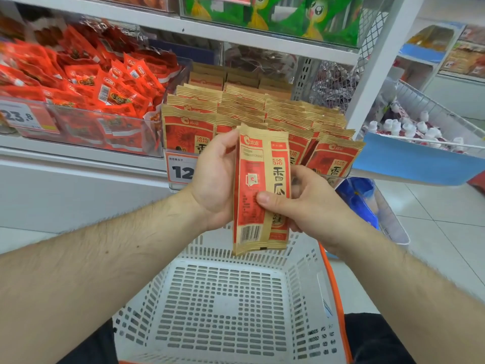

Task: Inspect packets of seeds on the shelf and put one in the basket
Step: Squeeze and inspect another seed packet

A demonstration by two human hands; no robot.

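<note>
Above the bare basket (228, 306), left hand (215, 179) and right hand (309, 206) grip one seed packet (258, 190).

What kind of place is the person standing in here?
Most likely a grocery or snack shop. White shelves carry rows of identical seed packets and a bin of red snack packs, price tags hang on the shelf edge, and a white shopping basket sits below the hands.

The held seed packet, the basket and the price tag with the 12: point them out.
held seed packet (258, 195): head view, its red back panel.
basket (223, 306): head view, its bare slotted floor.
price tag (181, 169): head view, beside the printed 12.
</note>
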